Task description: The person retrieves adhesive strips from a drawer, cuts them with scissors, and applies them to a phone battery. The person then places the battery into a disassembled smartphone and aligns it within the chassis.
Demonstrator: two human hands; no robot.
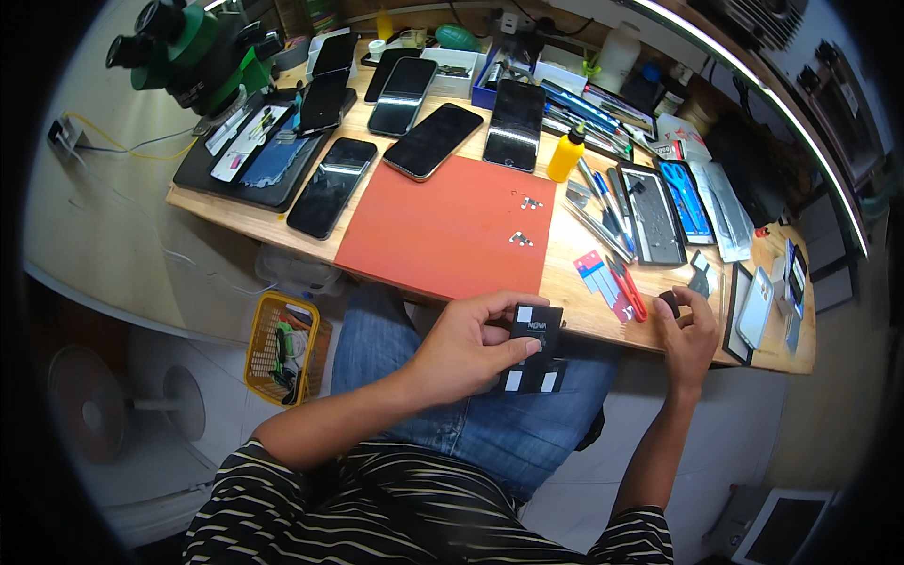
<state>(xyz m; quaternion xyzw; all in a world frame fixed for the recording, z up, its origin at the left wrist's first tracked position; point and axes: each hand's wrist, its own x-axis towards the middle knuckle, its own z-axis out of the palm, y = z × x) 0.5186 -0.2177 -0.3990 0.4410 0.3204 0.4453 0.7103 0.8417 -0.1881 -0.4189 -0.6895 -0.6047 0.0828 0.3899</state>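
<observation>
My left hand grips a flat black rectangular piece between thumb and fingers, over my lap just off the table's front edge. White square patches mark its surface, and a lower black part with two more patches shows under my thumb; whether it is one piece or two I cannot tell. Farther right, my right hand is at the table's front edge, its thumb and finger closed on a small black object. Red-handled pliers and a blue-and-red card lie just left of it.
An orange mat covers the table's middle, bearing two small metal brackets. Several phones lie along its far and left sides. A yellow bottle, a black tray and a microscope stand around. A yellow basket sits below left.
</observation>
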